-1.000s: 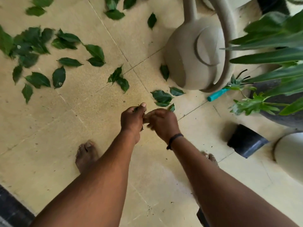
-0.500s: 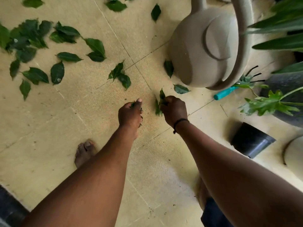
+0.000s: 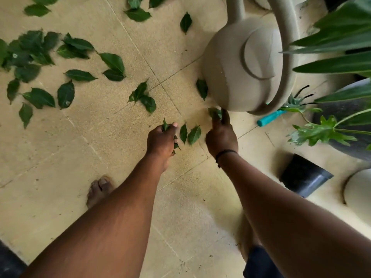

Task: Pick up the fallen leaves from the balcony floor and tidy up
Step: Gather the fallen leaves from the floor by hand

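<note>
Several dark green fallen leaves lie scattered on the tan tiled balcony floor [image 3: 60, 197], thickest at the upper left [image 3: 30, 55]. My left hand [image 3: 161, 140] grips a small bunch of leaves [image 3: 165, 126] in its curled fingers. Two loose leaves [image 3: 189, 134] lie on the floor between my hands. My right hand [image 3: 220, 135] reaches forward, and its fingertips pinch a leaf [image 3: 214, 113] at the foot of the watering can. Another leaf [image 3: 201, 88] lies against the can's left side.
A large beige watering can [image 3: 236, 65] stands just beyond my right hand. A teal-handled tool [image 3: 270, 118], potted plants [image 3: 341, 109] and a tipped black pot [image 3: 303, 175] crowd the right side. My bare foot [image 3: 99, 189] stands at lower left.
My right hand has moved forward and right from the leaves near my left hand to the leaf by the watering can. Two leaves now lie between my hands. My left hand kept its bunch.
</note>
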